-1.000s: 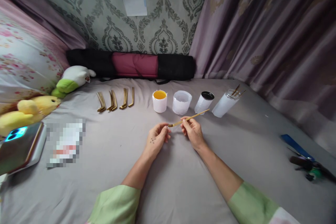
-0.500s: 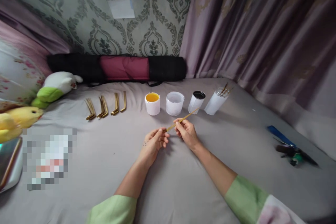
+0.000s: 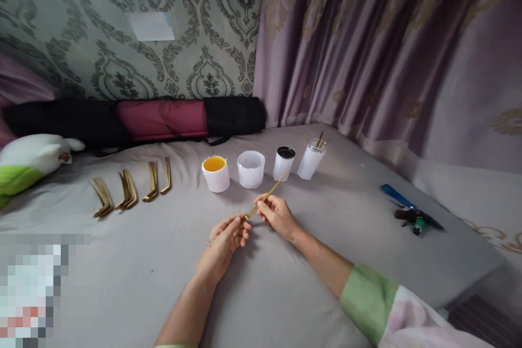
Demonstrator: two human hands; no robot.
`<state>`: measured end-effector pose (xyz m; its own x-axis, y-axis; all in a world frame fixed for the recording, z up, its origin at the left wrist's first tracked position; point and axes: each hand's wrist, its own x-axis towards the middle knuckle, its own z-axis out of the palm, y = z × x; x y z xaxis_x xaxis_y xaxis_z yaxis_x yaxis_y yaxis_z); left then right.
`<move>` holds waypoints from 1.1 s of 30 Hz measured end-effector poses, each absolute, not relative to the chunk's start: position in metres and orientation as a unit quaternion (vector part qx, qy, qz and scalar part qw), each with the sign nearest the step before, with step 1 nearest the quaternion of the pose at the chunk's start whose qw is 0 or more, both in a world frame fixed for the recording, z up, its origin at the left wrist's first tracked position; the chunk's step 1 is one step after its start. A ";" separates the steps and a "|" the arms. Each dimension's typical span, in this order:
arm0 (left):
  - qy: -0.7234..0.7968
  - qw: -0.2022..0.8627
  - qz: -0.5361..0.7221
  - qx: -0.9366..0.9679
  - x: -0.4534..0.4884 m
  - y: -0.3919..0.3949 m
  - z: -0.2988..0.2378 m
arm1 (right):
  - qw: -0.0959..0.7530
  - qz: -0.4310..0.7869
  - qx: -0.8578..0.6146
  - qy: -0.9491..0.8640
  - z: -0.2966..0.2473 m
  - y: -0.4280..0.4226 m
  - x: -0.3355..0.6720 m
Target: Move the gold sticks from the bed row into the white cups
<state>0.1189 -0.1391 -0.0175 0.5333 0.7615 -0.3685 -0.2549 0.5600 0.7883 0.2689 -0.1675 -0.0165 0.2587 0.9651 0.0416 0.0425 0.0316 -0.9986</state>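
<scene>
Both hands are on one brush (image 3: 272,188), held above the middle of the bed (image 3: 310,283). The left hand (image 3: 223,239) pinches its lower end between thumb and fingertips (they hide the very tip), the other fingers loosely curled. The right hand (image 3: 278,216) grips the handle farther up, also between thumb and fingers. The brush slants up and away toward the bed's right edge, its thin end showing in front of the black can (image 3: 283,167); whether the two touch, I cannot tell.

That can is third in a row beyond the hands. To its left are the white pot (image 3: 251,176) and the yellow pot (image 3: 216,180) (named for what shows inside); to its right, the jar (image 3: 310,164), with more brushes standing in it.

Farther left lie gold pieces (image 3: 127,191), bent at the near end: three bunches and one alone. A black and maroon roll (image 3: 163,118) lies along the bed's far edge, a white and green plush (image 3: 35,159) near its left end. Close to the right edge are a blue strap (image 3: 397,194) and some dark tools (image 3: 411,218).
</scene>
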 end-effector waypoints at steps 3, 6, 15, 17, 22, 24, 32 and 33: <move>0.365 0.803 0.311 0.352 0.119 -0.140 -0.018 | 0.552 0.412 -0.570 -0.448 -0.016 -0.169 0.270; 0.368 0.801 0.311 0.355 0.119 -0.141 -0.018 | 0.542 0.418 -0.575 -0.449 -0.015 -0.170 0.272; 0.381 0.797 0.305 0.355 0.119 -0.141 -0.016 | 0.550 0.420 -0.584 -0.424 -0.009 -0.169 0.284; 0.382 0.797 0.305 0.353 0.119 -0.141 -0.016 | 0.557 0.416 -0.584 -0.419 -0.007 -0.169 0.288; 0.374 0.797 0.309 0.360 0.117 -0.140 -0.019 | 0.576 0.406 -0.581 -0.407 -0.002 -0.167 0.297; 0.371 0.798 0.310 0.361 0.117 -0.140 -0.020 | 0.584 0.398 -0.581 -0.403 0.000 -0.167 0.300; 0.372 0.798 0.311 0.357 0.118 -0.140 -0.019 | 0.602 0.382 -0.579 -0.395 0.006 -0.165 0.309; 0.372 0.799 0.311 0.356 0.117 -0.140 -0.019 | 0.603 0.380 -0.579 -0.395 0.007 -0.165 0.310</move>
<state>0.1174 -0.1403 -0.0187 0.5292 0.7620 -0.3733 -0.2311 0.5527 0.8007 0.3104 -0.1654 0.0071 0.3989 0.9163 0.0361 -0.0009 0.0397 -0.9992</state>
